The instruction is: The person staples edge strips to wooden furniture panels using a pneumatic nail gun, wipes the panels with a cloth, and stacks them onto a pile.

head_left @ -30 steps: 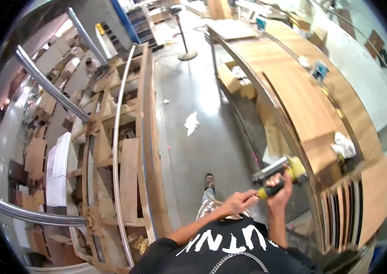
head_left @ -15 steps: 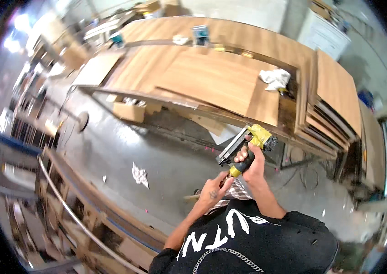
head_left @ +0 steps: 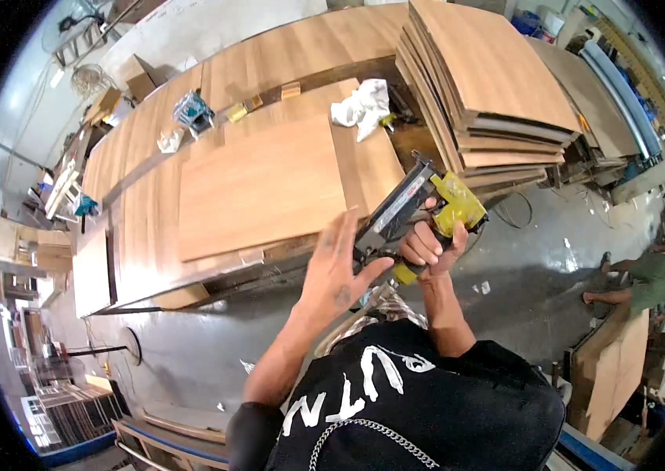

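Observation:
A yellow and black nail gun [head_left: 458, 206] is in my right hand [head_left: 431, 247], its fingers wrapped around the handle. The long dark magazine slants up toward the workbench. My left hand [head_left: 335, 267] is open beside the gun, fingers stretched toward the bench and thumb close to the magazine's lower end; I cannot tell whether the thumb touches it. Past my left fingers lies a flat wood panel [head_left: 262, 188] on the wood-topped workbench [head_left: 144, 188]. A crumpled white cloth [head_left: 364, 106] rests by the panel's far right corner.
Wood boards [head_left: 497, 71] are stacked high at the bench's right end. A teal and clear object [head_left: 193, 112] and a small yellow block [head_left: 237, 113] sit farther back. At the right, another person [head_left: 654, 279] is on the floor side, near leaning boards [head_left: 611, 369]. A hose [head_left: 517, 212] loops below the stack.
My left hand has come off the base of the nail gun's handle and opened toward the bench. My view has shifted closer to the bench, and the gun has risen with my right hand.

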A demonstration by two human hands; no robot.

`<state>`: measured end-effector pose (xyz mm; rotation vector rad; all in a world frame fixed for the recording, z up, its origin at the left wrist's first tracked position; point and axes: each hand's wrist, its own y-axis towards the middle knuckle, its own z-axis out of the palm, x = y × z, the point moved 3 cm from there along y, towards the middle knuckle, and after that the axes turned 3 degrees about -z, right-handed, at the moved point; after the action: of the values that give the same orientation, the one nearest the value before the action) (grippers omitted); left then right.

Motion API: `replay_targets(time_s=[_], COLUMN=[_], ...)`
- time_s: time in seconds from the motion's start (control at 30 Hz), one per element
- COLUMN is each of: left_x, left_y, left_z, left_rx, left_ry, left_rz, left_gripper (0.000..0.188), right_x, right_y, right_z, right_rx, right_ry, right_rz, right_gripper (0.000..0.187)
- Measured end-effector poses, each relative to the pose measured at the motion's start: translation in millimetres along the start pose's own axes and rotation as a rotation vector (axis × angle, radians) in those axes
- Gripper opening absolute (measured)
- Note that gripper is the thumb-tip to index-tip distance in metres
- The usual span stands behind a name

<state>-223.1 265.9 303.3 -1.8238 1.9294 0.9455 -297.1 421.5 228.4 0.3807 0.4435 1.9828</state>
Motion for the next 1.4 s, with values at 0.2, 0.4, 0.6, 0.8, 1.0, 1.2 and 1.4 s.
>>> replay_targets(time_s=[0.2, 0.4, 0.6, 0.8, 1.0, 1.2, 1.4], left_x=[27, 49, 88, 207, 399, 546, 522], left_y=[63, 72, 68, 113, 184, 289, 398], left_z=[-8, -48, -115, -126, -59, -39, 6], left_rx=[0.112, 0.007, 0.026, 0.335, 0.156, -0.204, -0.036], left_ry=[0.029, 0.212, 0.301, -0.675, -0.445, -0.145, 0.042], left_rz=[0.096, 0.34, 0.566, 0.274, -0.196, 0.075, 0.042], left_gripper=[0.065, 0.059, 0.055, 0.038, 0.031, 0.012, 0.016], right_x=[-8, 5, -28, -75, -72, -81, -111], right_y=[70, 111, 146, 141, 94, 48, 31], right_z=[-3, 10, 15, 34, 35, 48, 64], right_rx=[0.114, 0.246, 0.344, 0.31, 0.308, 0.253, 0.129], right_ry=[-0.021, -0.027, 0.022, -0.133, -0.348, -0.511, -0.606], right_rz=[-0.05, -0.173, -0.176, -0.426, -0.469, -0.427, -0.533], right_gripper=[0.057, 0.053, 0.049, 0.053, 0.067, 0.061, 0.061])
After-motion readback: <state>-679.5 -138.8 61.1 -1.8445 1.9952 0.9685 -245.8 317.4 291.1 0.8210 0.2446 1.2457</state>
